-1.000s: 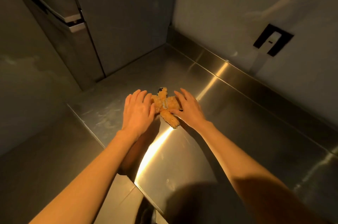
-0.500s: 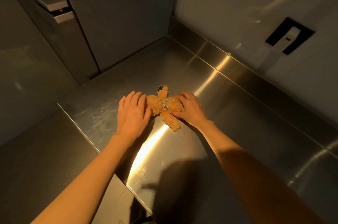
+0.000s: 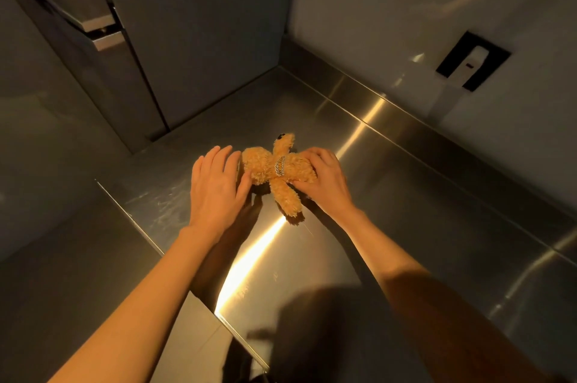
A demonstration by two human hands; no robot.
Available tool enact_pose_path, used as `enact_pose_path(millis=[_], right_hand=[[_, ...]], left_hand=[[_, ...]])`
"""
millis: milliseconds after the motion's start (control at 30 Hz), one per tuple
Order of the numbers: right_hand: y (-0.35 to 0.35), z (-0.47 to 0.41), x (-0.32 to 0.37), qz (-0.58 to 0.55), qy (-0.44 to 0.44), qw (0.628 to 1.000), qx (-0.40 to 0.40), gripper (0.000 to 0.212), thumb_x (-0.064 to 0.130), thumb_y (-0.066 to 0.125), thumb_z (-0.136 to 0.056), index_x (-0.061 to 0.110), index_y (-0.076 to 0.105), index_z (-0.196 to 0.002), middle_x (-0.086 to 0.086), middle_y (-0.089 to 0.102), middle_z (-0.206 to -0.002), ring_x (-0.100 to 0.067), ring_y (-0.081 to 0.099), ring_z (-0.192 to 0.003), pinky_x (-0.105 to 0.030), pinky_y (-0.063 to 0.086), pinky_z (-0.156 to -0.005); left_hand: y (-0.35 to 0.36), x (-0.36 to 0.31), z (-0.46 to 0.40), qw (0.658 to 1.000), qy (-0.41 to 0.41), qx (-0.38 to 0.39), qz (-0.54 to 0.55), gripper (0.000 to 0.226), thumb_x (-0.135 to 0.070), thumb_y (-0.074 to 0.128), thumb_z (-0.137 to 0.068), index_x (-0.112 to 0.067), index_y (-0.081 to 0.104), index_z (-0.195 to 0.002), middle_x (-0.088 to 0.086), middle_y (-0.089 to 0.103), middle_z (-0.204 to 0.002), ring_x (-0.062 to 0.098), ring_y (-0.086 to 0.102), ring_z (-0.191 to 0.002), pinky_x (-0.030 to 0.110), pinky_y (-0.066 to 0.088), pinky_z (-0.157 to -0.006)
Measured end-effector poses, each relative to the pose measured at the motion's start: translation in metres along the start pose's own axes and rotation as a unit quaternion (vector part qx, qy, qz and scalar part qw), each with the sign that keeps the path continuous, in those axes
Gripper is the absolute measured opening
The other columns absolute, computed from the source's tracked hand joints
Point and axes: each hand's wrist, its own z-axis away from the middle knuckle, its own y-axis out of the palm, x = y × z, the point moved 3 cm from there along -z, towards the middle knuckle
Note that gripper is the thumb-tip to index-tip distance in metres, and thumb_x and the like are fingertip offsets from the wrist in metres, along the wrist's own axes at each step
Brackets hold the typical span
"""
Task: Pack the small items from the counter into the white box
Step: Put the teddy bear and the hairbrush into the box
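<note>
1. Work surface: a brushed stainless-steel desk [image 3: 390, 226] fills the lower right of the view. A raised steel lip runs along its far edge, against a pale wall [image 3: 406, 23].
2. Task item: a small tan plush toy [image 3: 278, 168] lies flat on the desk, near the desk's left edge. Its limbs are spread out. A printed patch sits across the middle of its body, and a dark spot marks the limb that points away from the person.
3. Left hand [image 3: 217, 187]: the fingers are straight and close together, palm down. The thumb side touches the left limb of the plush toy. The fingers do not curl round it.
4. Right hand [image 3: 324, 179]: the fingers are bent and close on the right side of the plush toy, pinching its fur between fingertips and thumb.
5. Relative position: the two hands stand on opposite sides of the toy, apart from each other, with the toy's body between them.
6. Surroundings: tall grey cabinet doors [image 3: 187, 39] rise behind the desk's far-left corner. A dark wall plate with a white switch [image 3: 473, 61] sits on the wall to the right.
7. Lighting: a bright warm streak reflects off the desk between the forearms.
</note>
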Motion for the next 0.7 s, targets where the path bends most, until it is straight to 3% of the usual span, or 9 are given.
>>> enact_pose_path(millis=[433, 700], right_hand=[[-0.126, 0.091, -0.02, 0.066, 0.091, 0.978, -0.174, 0.055, 0.038, 0.078, -0.071, 0.014, 0.059, -0.117, -0.007, 0.058, -0.117, -0.02, 0.052, -0.108, -0.044, 0.051, -0.087], [-0.189, 0.228, -0.039, 0.069, 0.177, 0.95, -0.246, 0.06, 0.043, 0.076, -0.068, 0.012, 0.06, -0.116, -0.005, 0.057, -0.116, -0.018, 0.05, -0.107, -0.04, 0.05, -0.086]], left_hand=[[-0.021, -0.102, 0.028, 0.992, 0.114, -0.027, 0.038, 0.047, -0.035, 0.04, -0.094, -0.003, 0.057, -0.124, 0.015, 0.058, -0.124, 0.032, 0.051, -0.118, 0.044, 0.037, -0.101], [0.003, -0.182, 0.115, 0.977, 0.205, 0.036, 0.039, 0.044, -0.035, 0.04, -0.094, -0.004, 0.06, -0.119, 0.014, 0.061, -0.12, 0.033, 0.052, -0.116, 0.046, 0.037, -0.101]])
